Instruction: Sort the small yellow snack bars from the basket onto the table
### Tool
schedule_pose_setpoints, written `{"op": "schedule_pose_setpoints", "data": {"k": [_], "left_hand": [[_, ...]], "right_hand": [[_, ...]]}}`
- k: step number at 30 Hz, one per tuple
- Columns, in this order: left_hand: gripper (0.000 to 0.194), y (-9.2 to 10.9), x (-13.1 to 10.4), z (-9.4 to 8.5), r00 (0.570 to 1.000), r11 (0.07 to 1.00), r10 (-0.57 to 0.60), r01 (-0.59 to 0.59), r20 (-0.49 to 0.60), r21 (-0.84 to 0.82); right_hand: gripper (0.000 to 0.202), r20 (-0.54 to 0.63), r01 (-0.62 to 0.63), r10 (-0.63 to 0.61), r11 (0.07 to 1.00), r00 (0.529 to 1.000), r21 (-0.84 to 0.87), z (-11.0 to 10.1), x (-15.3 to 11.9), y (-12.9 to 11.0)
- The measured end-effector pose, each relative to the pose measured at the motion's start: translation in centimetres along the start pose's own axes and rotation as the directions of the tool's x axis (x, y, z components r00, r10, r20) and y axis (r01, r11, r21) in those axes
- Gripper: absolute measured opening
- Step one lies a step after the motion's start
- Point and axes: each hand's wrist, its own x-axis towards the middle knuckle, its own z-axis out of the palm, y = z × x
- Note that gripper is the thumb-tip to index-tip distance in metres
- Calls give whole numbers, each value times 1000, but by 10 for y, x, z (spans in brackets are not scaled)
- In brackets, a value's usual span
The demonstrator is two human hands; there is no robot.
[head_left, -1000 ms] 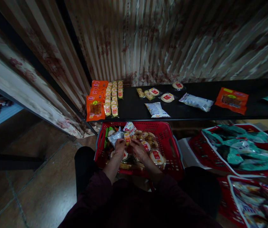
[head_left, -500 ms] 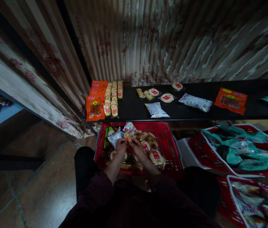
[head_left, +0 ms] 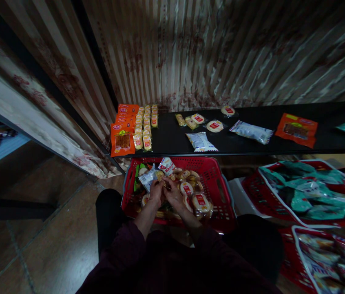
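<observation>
My left hand (head_left: 156, 192) is closed on a small wrapped pastry (head_left: 159, 175), which shows above its fingertips. Close beside it, my right hand (head_left: 175, 195) has curved fingers, thumb and forefinger apart; I cannot tell whether they touch the wrapper. Both hands are over a red basket (head_left: 218, 179). Around them in the basket lie round packaged cakes (head_left: 201, 202), a silver-white packet (head_left: 147, 178) and a red-and-white packet (head_left: 166, 165). The hands hide part of the contents.
The black shelf (head_left: 169, 141) behind the basket carries orange snack bags (head_left: 122, 139), rows of small yellow packets (head_left: 147, 141), and scattered packets. At right stand a basket of teal bags (head_left: 316, 190) and another of wrapped snacks (head_left: 328, 257). A shelf post (head_left: 96, 53) rises at left.
The small pastry has moved slightly left and is now at my left fingertips. My right hand has shifted a little, its fingers spreading apart. The shelf items have not moved.
</observation>
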Motion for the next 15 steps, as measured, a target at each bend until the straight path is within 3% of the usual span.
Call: {"op": "schedule_pose_setpoints", "data": {"k": [9, 15], "left_hand": [[19, 6, -5, -4, 1000, 1000, -25, 25, -1, -10], [24, 2, -3, -5, 999, 999, -41, 41, -3, -34]], "right_hand": [[38, 2, -58, 59, 997, 998, -50, 0, -2, 3], [37, -26, -5, 2, 989, 1000, -146, 2, -1, 5]]}}
